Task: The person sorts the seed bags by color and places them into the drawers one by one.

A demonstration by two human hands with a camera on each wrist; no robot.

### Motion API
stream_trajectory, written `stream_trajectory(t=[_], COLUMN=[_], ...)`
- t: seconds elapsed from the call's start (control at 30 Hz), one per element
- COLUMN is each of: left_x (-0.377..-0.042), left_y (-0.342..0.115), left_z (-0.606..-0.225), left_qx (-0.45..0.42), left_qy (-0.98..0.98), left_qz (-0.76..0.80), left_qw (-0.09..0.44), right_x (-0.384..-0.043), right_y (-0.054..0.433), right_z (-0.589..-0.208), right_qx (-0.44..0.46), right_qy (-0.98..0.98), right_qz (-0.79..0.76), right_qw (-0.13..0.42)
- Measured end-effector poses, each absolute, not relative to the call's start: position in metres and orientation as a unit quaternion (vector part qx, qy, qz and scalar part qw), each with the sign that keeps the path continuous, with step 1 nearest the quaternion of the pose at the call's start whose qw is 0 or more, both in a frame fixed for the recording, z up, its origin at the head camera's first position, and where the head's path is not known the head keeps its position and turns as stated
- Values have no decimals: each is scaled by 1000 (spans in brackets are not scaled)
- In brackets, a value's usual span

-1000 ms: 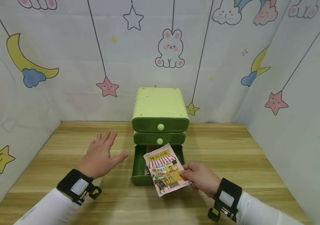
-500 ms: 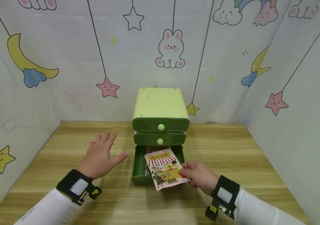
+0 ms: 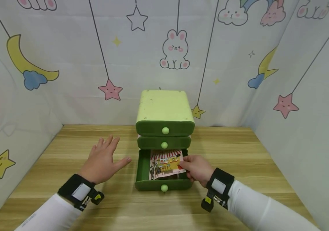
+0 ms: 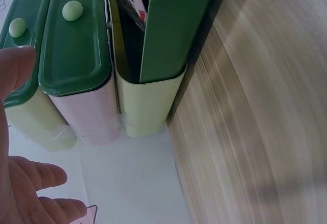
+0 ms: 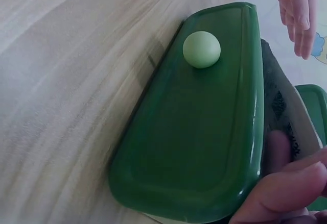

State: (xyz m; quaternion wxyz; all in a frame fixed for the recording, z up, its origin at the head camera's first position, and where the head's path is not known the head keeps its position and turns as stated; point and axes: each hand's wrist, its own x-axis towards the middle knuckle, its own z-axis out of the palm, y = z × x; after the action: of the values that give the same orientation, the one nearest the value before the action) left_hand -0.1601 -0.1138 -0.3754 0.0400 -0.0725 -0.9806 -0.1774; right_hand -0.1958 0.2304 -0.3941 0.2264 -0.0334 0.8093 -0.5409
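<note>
My right hand (image 3: 198, 169) pinches the right edge of a flat printed packet (image 3: 167, 164) with a red-and-white awning picture. The packet lies tilted inside the pulled-out bottom drawer (image 3: 144, 185) of a small green drawer cabinet (image 3: 164, 106), its far end hidden under the drawer above. In the right wrist view, the thumb and a finger hold the packet (image 5: 288, 106) just behind the drawer front (image 5: 199, 132). To the left of the cabinet, my left hand (image 3: 103, 160) hovers with fingers spread, holding nothing.
The cabinet's upper two drawers, the top drawer (image 3: 150, 128) and the middle drawer (image 3: 150, 142), are closed. It stands on a wood-grain table (image 3: 225, 144) in front of a cartoon-printed cloth backdrop (image 3: 80, 48). Another printed item (image 3: 151, 171) shows beneath the packet.
My right hand has moved forward and left, carrying the packet from over the drawer front down into the bottom drawer. The left hand has stayed in place.
</note>
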Motion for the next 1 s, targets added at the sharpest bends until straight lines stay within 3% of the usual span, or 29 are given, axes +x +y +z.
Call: stream_trajectory(t=[0.37, 1.0], left_x=[-159, -158], left_y=[-115, -111], left_z=[-375, -372], left_qx=[-73, -72], left_qy=[-981, -979], left_qz=[-177, -190], left_qw=[39, 34], right_x=[-201, -196], right_y=[227, 229], right_z=[-391, -387], right_qx=[-53, -67], right_qy=[823, 840], right_qz=[-509, -486], right_qw=[247, 231])
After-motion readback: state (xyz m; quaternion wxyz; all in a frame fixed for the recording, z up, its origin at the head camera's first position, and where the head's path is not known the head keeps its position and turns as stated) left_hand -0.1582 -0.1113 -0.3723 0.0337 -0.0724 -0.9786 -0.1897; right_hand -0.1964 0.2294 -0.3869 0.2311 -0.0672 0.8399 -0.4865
